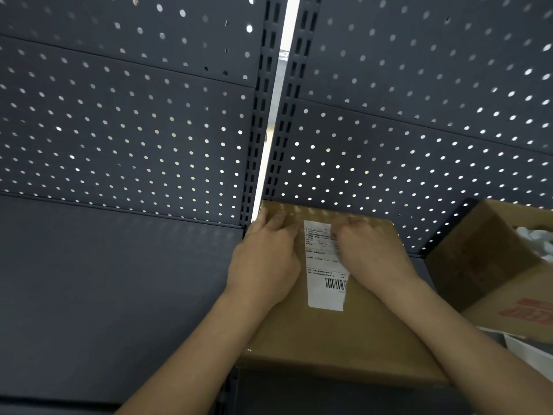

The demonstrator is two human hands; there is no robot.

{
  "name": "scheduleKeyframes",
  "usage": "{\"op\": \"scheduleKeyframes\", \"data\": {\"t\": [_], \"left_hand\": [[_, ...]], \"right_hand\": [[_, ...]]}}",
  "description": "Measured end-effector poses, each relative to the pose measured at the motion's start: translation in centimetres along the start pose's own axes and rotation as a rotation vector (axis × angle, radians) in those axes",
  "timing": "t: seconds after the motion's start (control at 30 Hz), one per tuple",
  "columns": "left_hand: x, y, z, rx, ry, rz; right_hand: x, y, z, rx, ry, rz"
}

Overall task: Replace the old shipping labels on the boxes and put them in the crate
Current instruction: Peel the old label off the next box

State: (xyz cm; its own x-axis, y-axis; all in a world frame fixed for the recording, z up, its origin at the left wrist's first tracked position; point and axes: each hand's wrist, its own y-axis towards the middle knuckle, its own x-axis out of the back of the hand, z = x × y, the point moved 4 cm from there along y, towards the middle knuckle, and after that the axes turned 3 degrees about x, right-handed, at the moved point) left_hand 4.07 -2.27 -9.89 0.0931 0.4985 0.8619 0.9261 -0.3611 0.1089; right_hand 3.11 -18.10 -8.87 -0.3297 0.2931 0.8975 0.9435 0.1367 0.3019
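The box (344, 333) is steadied on the shelf (119, 295), right of centre, by the left hand (266, 262), pressed flat on its far-left top. The label (323, 265) is met at its far-right edge by the right hand (371, 250), fingers curled; whether it is pinched cannot be told.

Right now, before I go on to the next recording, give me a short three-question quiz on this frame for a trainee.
1. True or false: the label is already off the box.
2. Where is the left hand? A) flat on the box top, left of the label; B) gripping a tape roll; C) lifted clear of the box.
3. Fill in: the curled fingers of the ___ hand cover the label's upper right part.
Key: 1 false; 2 A; 3 right hand.
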Motion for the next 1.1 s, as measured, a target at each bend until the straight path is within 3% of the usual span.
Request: {"op": "scheduleKeyframes", "data": {"t": [0.23, 0.47, 0.77, 0.97, 1.1], "left_hand": [[0.0, -0.1, 0.1, -0.017, -0.030, -0.019], [-0.1, -0.1, 0.2, -0.006, -0.031, -0.006], [-0.2, 0.0, 0.1, -0.002, -0.018, -0.004], [-0.2, 0.1, 0.2, -0.001, -0.015, -0.006], [-0.1, 0.0, 0.1, -0.004, -0.019, 0.003]], "right_hand": [[-0.7, -0.8, -2.2, -0.204, 0.319, -0.054], [-0.6, -0.5, -0.9, -0.111, 0.125, 0.046], [0.1, -0.5, -0.3, -0.131, 0.118, 0.144], [0.8, -0.3, 0.2, -0.087, 0.057, 0.133], [0.1, -0.7, -0.7, -0.127, 0.209, 0.025]]}}
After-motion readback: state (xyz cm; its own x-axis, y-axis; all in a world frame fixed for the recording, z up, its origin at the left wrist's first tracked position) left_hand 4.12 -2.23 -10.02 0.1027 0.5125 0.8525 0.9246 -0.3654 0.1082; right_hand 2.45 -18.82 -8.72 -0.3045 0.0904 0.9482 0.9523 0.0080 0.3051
